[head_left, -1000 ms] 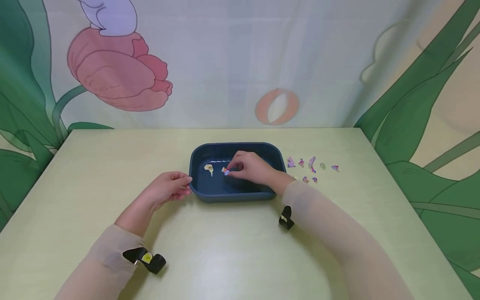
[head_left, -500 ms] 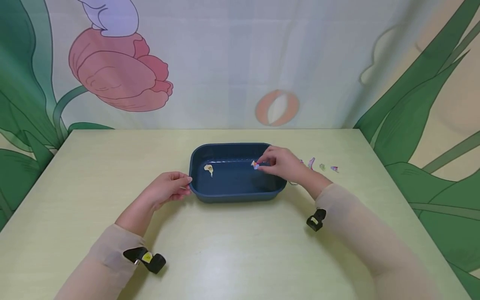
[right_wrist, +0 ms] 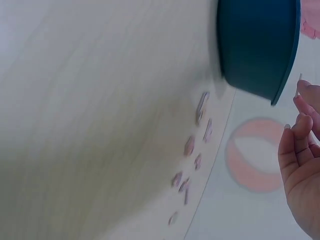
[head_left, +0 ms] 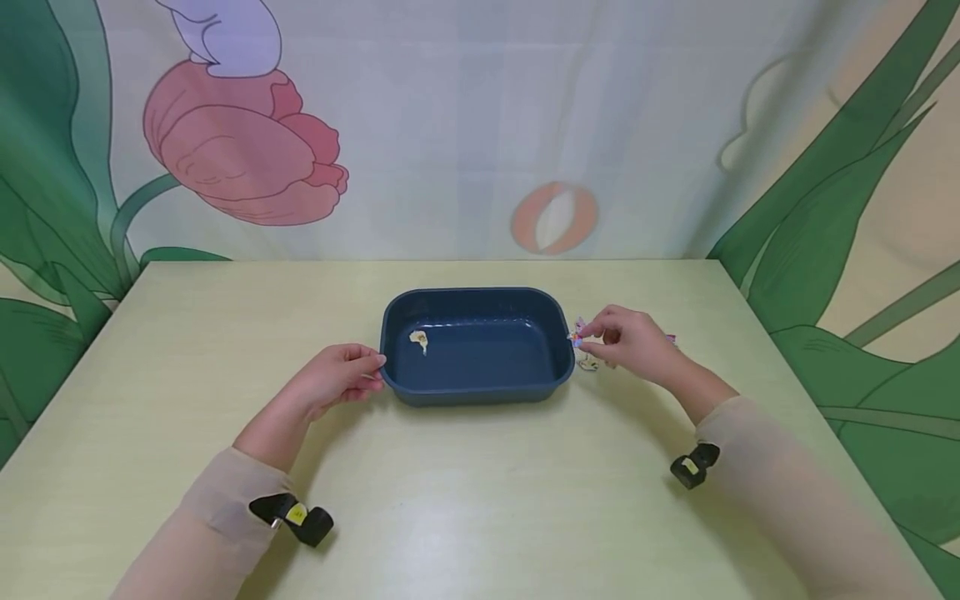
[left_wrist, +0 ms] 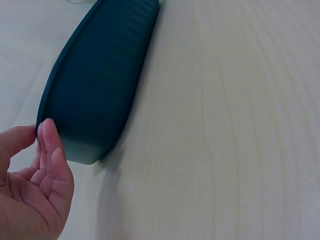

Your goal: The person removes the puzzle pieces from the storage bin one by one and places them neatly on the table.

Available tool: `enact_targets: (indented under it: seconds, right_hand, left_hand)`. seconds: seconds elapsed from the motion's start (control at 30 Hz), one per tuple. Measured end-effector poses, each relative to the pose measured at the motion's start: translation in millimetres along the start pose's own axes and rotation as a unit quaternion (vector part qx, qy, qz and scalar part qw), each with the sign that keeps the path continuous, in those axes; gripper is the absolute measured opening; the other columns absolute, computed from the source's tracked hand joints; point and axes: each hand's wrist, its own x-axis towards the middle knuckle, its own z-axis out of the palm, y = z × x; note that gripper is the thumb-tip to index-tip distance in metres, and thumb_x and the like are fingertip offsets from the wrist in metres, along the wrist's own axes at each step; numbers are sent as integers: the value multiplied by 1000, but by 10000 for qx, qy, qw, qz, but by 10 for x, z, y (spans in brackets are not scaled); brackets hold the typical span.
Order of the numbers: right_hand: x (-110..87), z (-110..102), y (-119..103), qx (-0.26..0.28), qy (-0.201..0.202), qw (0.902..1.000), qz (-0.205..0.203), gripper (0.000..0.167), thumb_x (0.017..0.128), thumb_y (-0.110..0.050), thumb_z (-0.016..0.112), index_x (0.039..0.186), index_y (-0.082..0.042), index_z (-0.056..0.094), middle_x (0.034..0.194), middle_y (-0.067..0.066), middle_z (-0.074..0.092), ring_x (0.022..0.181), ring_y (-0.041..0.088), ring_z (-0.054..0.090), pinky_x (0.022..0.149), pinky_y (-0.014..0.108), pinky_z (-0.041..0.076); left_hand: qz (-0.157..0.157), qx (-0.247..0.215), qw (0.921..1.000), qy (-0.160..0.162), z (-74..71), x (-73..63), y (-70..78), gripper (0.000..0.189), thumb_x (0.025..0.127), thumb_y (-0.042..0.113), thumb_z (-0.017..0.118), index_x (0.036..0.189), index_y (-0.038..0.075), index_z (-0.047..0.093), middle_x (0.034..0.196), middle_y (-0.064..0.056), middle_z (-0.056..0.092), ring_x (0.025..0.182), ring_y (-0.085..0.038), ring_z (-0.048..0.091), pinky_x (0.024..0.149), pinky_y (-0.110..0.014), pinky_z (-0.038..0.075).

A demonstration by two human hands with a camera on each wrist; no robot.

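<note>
A dark blue rectangular basin (head_left: 480, 396) sits on the table. At its left end my left hand (head_left: 337, 379) pinches the rim between thumb and fingers, as the left wrist view also shows around the basin wall (left_wrist: 95, 80). Just off the right end, my right hand (head_left: 637, 343) pinches a small flat multicoloured cutout (head_left: 576, 338) between thumb and fingertip. Only a thin pale edge of the cutout (right_wrist: 299, 84) shows in the right wrist view. Inside the basin, toward the left, lies a cream-coloured cutout (head_left: 419, 341).
Right of the basin lie several small flat cutouts, partly hidden by the right hand in the head view: a pale one (head_left: 588, 364) and a purple one (head_left: 671, 339) show. The right wrist view shows them spread out, including a reddish piece (right_wrist: 189, 145). A printed curtain (head_left: 420, 125) hangs behind the table.
My right hand has moved right, from over the middle of the basin to beyond its right rim, carrying the multicoloured cutout. The left hand and the basin stay in place.
</note>
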Motion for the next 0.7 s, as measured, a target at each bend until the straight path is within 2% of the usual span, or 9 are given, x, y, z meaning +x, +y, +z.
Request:
enact_targets:
  seconds: [0.27, 0.7]
  right_hand:
    - [-153, -103, 186, -325, 49, 9991, 273, 18, 81, -12, 73, 97, -5, 71, 86, 5, 57, 71, 21, 47, 57, 25, 42]
    - [-305, -164, 420, -504, 30, 9961, 724, 19, 83, -14, 71, 98, -3, 70, 88, 6, 56, 77, 22, 47, 60, 26, 42]
  left_hand:
    - [0, -43, 10000, 9, 10, -1, 16, 34, 96, 21, 53, 112, -9, 50, 79, -3, 61, 72, -14, 62, 64, -22, 50]
    - [-27, 30, 10000, 54, 2, 7, 3, 35, 96, 21, 53, 113, -10, 50, 80, -4, 61, 74, -16, 62, 65, -22, 50]
